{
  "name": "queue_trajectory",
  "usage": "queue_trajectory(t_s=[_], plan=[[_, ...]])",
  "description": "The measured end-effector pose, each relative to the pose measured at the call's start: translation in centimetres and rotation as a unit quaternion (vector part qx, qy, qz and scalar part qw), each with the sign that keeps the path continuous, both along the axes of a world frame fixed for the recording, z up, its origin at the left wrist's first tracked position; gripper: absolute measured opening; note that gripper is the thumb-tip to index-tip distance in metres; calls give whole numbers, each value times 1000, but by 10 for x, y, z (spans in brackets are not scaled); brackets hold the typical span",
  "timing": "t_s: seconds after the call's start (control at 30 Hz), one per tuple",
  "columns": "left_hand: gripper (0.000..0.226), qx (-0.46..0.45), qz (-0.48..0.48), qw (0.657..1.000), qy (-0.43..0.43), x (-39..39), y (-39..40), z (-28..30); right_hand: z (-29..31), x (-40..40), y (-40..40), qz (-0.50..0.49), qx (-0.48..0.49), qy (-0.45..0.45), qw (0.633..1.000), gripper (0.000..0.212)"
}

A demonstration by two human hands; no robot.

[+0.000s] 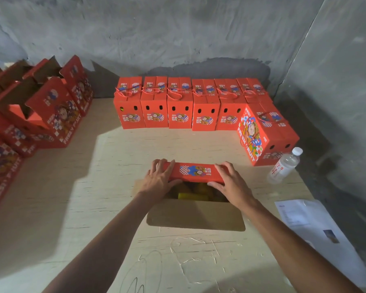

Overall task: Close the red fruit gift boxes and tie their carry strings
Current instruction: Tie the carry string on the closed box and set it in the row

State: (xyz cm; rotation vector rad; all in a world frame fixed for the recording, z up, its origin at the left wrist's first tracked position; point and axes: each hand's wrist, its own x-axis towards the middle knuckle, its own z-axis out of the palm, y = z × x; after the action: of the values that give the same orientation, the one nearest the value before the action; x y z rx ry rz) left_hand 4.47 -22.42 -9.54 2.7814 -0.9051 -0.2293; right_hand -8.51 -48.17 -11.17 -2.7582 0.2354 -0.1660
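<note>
on the worktop (106, 208), nearest to the person, the brown near flap (195, 214) of the open box (199, 193) lies folded outward, so the yellow contents (191, 196) show in the gap. the left hand (160, 176) and the right hand (228, 180) hold the red far flap (195, 172), one at each end. each grip is curled over the flap, fingers on top and thumb at the near edge, probably to fold it evenly down over the opening. no carry string is visible on this box. there is free worktop on the left of the box; on the right a water bottle (284, 166) and a paper sheet (300, 214) lie near the edge. further away, a row of closed boxes (178, 111) with tied strings stands along the wall (178, 34), well apart, and open boxes (36, 108) wait at far left.
</note>
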Motion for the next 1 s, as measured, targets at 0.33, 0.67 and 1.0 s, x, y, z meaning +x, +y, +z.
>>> queue_trajectory(t_s=[0.33,0.67,1.0], plan=[[74,-1,11,1000,-6,-4,1,2,34,-1,-11,-94,-132,99,982,80],[72,-73,54,996,8,-12,5,3,66,-7,-3,-57,56,-68,994,28],[73,-71,41,997,-9,-12,6,-15,-4,-23,0,34,87,-67,993,43]])
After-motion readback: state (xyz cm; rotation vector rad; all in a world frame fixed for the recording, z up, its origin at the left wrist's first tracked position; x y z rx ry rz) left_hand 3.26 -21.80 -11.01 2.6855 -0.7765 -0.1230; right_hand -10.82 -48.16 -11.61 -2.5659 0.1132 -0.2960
